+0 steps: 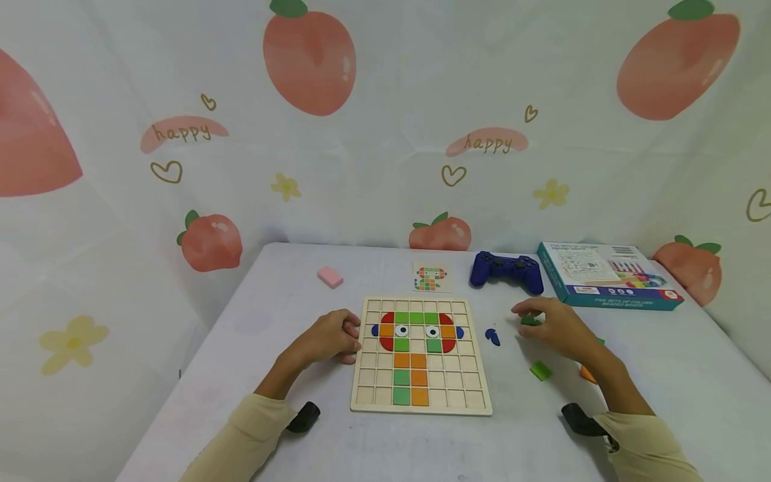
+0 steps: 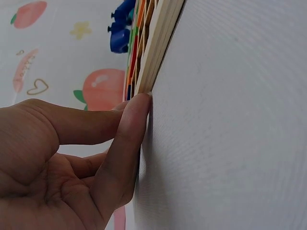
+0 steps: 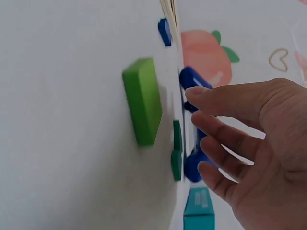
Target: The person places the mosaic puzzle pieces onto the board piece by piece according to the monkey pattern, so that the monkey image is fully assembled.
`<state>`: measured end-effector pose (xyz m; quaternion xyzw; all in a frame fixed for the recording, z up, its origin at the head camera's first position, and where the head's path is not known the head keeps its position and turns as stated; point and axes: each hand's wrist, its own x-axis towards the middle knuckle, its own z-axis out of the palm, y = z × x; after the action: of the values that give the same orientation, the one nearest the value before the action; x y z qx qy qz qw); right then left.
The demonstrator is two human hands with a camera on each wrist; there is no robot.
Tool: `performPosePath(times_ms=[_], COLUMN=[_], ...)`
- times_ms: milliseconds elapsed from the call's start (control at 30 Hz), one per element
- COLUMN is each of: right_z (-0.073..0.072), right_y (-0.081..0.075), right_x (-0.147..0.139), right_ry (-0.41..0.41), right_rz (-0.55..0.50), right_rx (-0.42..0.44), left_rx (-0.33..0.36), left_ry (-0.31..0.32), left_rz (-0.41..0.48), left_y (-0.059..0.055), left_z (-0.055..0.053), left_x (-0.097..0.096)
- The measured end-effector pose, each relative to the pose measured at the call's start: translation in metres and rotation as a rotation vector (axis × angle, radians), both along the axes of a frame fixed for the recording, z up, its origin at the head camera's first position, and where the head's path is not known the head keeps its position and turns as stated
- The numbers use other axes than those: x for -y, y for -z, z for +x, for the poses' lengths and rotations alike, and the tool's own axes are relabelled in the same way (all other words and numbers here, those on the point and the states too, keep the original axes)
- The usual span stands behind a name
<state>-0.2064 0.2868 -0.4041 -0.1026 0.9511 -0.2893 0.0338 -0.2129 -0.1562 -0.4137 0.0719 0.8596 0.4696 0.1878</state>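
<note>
A wooden grid board [image 1: 440, 381] lies flat, bearing red, orange, green and blue pieces and two eye tiles. My left hand [image 1: 330, 337] holds the board's left edge, its fingertips at the rim in the left wrist view. My right hand [image 1: 557, 327] hovers to the right of the board with fingers loosely bent and nothing between them. Under its fingertips lie dark green pieces [image 3: 177, 149]. Closer to the right wrist camera is a light green square tile [image 3: 144, 103]. Small blue pieces [image 1: 492, 336] rest between the board and my right hand.
Behind the board lies a picture card [image 1: 431, 277] with a similar pattern. A blue game controller [image 1: 507, 271] and a boxed set [image 1: 611, 276] stand at the back right. A pink block [image 1: 330, 276] is at the back left. Orange pieces [image 1: 587, 375] lie partly behind my right forearm.
</note>
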Motion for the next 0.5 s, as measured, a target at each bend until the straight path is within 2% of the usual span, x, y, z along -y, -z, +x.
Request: performPosePath(times_ms=[500], right_z=[-0.002], right_y=[0.006], right_x=[-0.014], right_ry=[0.049], right_rz=[0.011], right_rx=[0.063], left_rx=[-0.003], left_ry=[0.002], left_rz=[-0.003], left_y=[-0.001], left_z=[0.001], left_x=[0.001])
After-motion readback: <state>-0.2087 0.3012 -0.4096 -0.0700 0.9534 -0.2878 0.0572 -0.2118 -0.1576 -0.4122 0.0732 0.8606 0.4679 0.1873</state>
